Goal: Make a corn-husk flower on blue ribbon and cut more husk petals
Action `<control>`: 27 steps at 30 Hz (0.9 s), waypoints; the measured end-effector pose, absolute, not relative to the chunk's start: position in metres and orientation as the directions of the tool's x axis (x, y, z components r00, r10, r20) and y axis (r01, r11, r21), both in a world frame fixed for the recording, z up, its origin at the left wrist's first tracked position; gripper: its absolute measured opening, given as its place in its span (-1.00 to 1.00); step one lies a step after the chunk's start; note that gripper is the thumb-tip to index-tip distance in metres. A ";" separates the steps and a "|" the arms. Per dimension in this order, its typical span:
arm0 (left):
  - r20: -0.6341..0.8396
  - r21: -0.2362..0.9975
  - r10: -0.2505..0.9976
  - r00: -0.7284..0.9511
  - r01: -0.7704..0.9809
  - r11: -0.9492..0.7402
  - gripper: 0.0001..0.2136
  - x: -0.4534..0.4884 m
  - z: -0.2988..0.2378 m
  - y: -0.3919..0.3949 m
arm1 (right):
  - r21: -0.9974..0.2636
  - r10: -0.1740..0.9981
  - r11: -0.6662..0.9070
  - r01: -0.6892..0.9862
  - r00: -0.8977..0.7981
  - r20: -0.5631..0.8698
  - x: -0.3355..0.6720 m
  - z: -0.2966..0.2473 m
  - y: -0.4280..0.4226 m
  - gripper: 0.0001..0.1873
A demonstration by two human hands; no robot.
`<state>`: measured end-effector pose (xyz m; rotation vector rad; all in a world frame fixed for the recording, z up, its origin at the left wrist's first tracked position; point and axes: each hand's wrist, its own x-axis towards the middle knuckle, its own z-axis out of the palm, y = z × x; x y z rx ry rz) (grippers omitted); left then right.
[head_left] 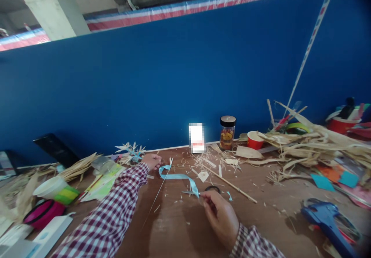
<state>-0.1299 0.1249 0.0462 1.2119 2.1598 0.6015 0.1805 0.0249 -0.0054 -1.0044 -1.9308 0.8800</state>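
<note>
My left hand (152, 161) reaches to the back of the brown table beside a bunch of pale dried-husk flowers (131, 153). Its fingers are curled closed; what they hold, if anything, is hidden. Just right of it a thin wire stem (158, 199) with a pale pointed tip lies slanting towards me. A light blue ribbon (179, 176) curves from near that tip to my right hand (220, 213). The right thumb and fingers pinch its near end. Scissors (189, 192) lie by these fingertips, blades to the left, black handle partly behind the hand.
A lidded jar (227, 133), a red cup (255, 140) and dried husks (313, 144) stand or lie along the blue partition. A blue glue gun (327, 219) is at right. A stick (232, 184) and scraps lie mid-table. At left are a cup (56, 190) and a pink bowl (45, 213).
</note>
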 end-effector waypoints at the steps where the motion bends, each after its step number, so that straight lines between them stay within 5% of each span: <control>1: -0.233 0.616 0.879 -0.417 0.636 0.465 -0.81 -0.129 0.048 0.122 | -0.832 0.866 0.448 0.327 -0.389 0.313 0.180 -0.006 0.025 -0.81; 7: 0.031 0.509 0.942 -0.333 0.817 0.272 -0.78 -0.103 0.050 0.083 | -0.832 0.864 0.445 0.331 -0.402 0.302 0.180 -0.009 0.022 -0.84; 12: 0.071 0.485 0.981 -0.183 0.866 0.126 -0.67 -0.065 0.050 0.036 | -0.727 0.808 0.562 0.394 -0.449 0.381 0.183 -0.003 0.021 -0.85; 16: 0.032 0.633 0.999 0.024 0.773 -0.039 -0.70 -0.024 0.053 -0.004 | -0.557 0.664 0.738 0.380 -0.558 0.498 0.180 0.000 0.017 -0.77; 20: 0.065 0.665 0.973 0.222 0.717 -0.209 -0.68 0.014 0.057 -0.036 | -0.307 0.380 0.923 0.234 -0.689 0.618 0.171 0.003 0.007 -0.75; 27: 0.112 0.618 0.991 0.073 0.776 -0.126 -0.40 0.040 0.054 -0.059 | -0.148 0.200 0.979 0.136 -0.757 0.622 0.172 0.018 -0.009 -0.78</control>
